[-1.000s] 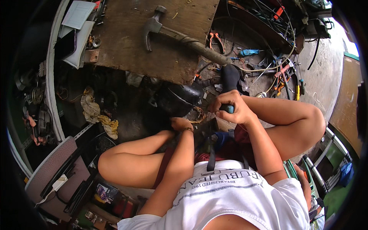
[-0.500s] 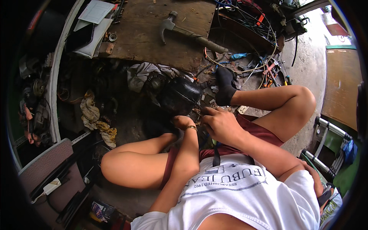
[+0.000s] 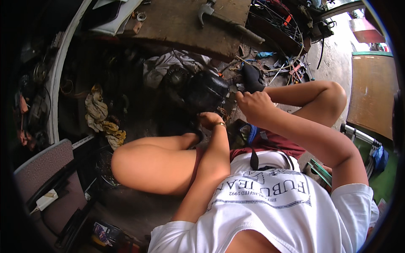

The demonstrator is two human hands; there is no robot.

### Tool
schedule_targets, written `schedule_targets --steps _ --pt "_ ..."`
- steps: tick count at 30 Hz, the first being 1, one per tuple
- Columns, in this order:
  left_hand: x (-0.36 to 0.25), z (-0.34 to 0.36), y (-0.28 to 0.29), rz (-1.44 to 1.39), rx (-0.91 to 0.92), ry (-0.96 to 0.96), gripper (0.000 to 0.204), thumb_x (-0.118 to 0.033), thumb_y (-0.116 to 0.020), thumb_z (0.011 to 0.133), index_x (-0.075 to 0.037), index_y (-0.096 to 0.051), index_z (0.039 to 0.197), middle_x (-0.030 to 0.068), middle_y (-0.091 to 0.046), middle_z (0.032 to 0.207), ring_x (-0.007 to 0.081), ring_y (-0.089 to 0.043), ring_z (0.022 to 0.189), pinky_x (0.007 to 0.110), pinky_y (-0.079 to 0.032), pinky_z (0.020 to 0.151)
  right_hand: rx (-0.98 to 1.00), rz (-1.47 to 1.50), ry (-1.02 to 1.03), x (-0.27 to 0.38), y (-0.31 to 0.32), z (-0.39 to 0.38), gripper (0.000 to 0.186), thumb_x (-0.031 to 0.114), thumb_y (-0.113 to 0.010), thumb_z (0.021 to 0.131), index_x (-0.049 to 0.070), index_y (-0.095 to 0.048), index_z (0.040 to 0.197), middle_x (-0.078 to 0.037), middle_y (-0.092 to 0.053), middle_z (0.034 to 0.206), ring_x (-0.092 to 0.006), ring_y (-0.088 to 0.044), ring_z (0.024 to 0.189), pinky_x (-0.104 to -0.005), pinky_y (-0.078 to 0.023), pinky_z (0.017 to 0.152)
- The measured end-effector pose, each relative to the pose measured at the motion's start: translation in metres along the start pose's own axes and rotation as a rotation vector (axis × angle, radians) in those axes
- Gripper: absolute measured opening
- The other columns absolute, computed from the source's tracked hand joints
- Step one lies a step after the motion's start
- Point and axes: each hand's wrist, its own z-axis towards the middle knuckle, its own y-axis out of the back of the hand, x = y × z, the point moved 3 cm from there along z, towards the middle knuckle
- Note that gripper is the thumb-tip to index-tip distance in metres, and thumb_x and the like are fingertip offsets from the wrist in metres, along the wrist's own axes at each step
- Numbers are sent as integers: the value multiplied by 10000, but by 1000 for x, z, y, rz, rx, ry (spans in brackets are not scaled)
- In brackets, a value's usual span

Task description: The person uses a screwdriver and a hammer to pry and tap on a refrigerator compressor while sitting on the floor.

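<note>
A black, rounded machine housing (image 3: 206, 90) that looks like a motor lies on the floor between my legs, beside a dark finned round part (image 3: 177, 78). My left hand (image 3: 209, 120), with a bracelet on the wrist, is curled at the housing's near lower edge; what its fingertips hold is lost in shadow. My right hand (image 3: 256, 106) is closed in a fist just right of the housing, raised above my lap. Whatever it grips is too small or hidden to name. A pale crumpled cloth (image 3: 156, 69) lies behind the housing.
A wooden bench top (image 3: 168, 29) beyond carries a claw hammer (image 3: 232, 25) and a metal ring (image 3: 141, 16). Cables and tools (image 3: 297, 71) litter the floor at far right. Stained rags (image 3: 97, 107) lie left; a chair (image 3: 46, 168) stands near left, a ladder (image 3: 358, 135) right.
My right hand has lifted away from the housing's near side, up and to the right, and closed into a fist. My left hand stays by the housing. The whole view has shifted slightly.
</note>
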Motion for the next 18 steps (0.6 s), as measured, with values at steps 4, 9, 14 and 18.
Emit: schedule_targets --steps 4,9,14,18 --pt "2 4 0 -54 86 59 515 -369 -270 956 -8 -636 989 268 -624 974 454 -596 864 530 -480 763 -345 -257 102 -8 -30 -6 345 258 -633 738 46 -572 1003 -81 -617 760 -251 -655 682 -386 -500 539" --pt "0 6 2 -99 30 0 540 -364 -266 968 19 -646 959 270 -632 920 444 -604 845 513 -499 710 -97 -334 270 -31 1 17 178 218 -604 748 71 -596 848 -82 -650 740 -241 -669 714 -370 -519 575" --pt "-4 12 -1 54 7 -61 531 -337 -292 975 52 -649 912 268 -640 850 424 -621 789 478 -508 640 -90 -260 332 -83 -12 26 305 316 -685 682 111 -613 895 -66 -643 786 -260 -661 712 -372 -520 580" --pt "-1 12 3 14 -75 -79 532 -332 -321 975 68 -654 867 279 -635 825 420 -618 752 462 -496 625 -104 -102 447 -109 -9 49 346 327 -676 713 126 -632 991 -78 -637 836 -266 -647 693 -392 -504 583"
